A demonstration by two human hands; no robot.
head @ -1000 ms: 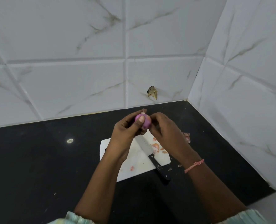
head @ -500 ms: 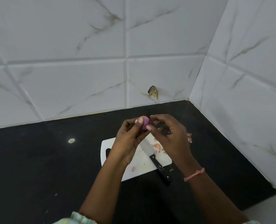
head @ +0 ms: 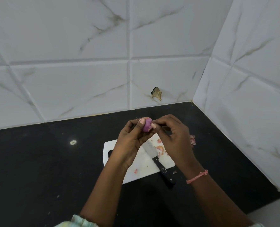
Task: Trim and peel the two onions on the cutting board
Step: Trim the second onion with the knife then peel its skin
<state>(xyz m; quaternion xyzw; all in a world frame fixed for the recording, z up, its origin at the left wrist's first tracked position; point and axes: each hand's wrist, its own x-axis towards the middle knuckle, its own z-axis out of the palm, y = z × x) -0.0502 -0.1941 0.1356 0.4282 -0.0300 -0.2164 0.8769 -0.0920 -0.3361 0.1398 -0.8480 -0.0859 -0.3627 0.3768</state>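
While your left hand (head: 132,136) is curled around a small purple onion (head: 146,126), thumb across its front, you hold it in the air above the far edge of the white cutting board (head: 140,171). Your right hand (head: 172,136) meets it there, thumb and forefinger pinched together at the onion's right side. On the board, a knife (head: 158,161) lies diagonally, its black handle jutting past the board's near edge onto the dark counter (head: 37,169). Bits of peel (head: 160,148) lie on the board beside the blade, and more peel scraps (head: 192,139) lie off the board's right edge.
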